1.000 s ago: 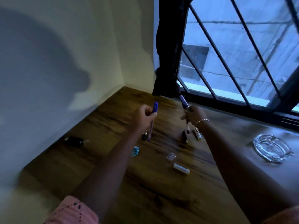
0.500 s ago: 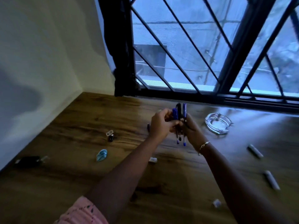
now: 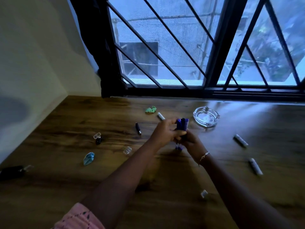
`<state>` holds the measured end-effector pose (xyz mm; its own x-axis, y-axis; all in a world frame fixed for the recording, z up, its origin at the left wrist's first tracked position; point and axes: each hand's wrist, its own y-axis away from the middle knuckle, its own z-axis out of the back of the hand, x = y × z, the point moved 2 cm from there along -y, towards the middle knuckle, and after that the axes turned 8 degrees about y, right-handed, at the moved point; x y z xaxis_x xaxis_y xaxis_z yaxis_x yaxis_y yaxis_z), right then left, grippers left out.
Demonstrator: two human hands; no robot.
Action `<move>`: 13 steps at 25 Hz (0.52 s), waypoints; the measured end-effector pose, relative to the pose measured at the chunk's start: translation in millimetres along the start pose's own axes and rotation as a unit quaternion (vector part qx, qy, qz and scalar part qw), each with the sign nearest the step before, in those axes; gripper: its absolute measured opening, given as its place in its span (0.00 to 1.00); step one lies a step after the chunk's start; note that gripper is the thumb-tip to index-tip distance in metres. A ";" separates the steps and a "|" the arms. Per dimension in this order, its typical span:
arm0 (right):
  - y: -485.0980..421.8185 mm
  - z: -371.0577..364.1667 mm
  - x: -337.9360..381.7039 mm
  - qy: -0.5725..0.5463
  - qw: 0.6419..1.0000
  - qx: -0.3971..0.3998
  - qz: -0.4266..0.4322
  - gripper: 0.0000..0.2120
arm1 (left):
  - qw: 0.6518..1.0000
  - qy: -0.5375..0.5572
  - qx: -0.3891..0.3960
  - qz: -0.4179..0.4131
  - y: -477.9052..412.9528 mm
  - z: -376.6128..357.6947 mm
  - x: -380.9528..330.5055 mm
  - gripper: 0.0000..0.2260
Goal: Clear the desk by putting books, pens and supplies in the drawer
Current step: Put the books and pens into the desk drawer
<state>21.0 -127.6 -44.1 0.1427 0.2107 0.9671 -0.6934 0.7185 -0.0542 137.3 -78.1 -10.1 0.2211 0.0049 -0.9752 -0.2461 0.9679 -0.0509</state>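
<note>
We've got both hands together mid-frame, left hand [image 3: 166, 132] and right hand [image 3: 192, 142] clamped on one upright bundle of pens [image 3: 181, 128], just above the table [image 3: 66, 187]. Glass ashtray [image 3: 206, 117] sits just upper right of them. Loose on the table: black pen [image 3: 138, 128] left of the hands, white markers [image 3: 240, 140] at right.

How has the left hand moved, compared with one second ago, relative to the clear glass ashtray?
Yes. The left hand has closed in on the right hand, bundling the pens, and is now nearer the clear glass ashtray.
</note>
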 end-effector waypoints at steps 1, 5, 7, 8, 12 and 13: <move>0.8 2.0 1.2 0.002 1.000 -0.004 0.001 0.19 | 1.000 0.022 0.013 0.001 -0.9 -2.5 -1.4 0.19; 0.8 6.1 -0.6 0.003 1.000 0.003 0.015 0.14 | 0.997 0.067 0.035 0.005 -0.6 -9.9 -8.7 0.15; 5.1 7.1 -6.5 0.009 1.000 0.023 0.012 0.14 | 0.996 0.080 0.041 0.028 4.7 -15.1 -7.0 0.12; 7.4 8.6 -7.9 0.010 0.999 0.035 0.012 0.13 | 0.995 0.085 0.040 0.037 7.4 -16.7 -6.8 0.10; 10.1 15.6 -8.5 -0.006 0.998 0.062 0.007 0.13 | 0.992 0.120 0.011 0.037 13.1 -23.9 -12.0 0.06; 11.6 17.8 -7.4 -0.013 0.998 0.068 0.008 0.14 | 0.990 0.133 -0.002 0.040 14.6 -26.6 -13.1 0.05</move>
<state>-0.7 -132.6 -47.5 0.1146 0.2034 0.9724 -0.7857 0.6176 -0.0366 105.7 -70.7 -3.8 -0.0550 0.0154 -0.9984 -0.2572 0.9659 0.0291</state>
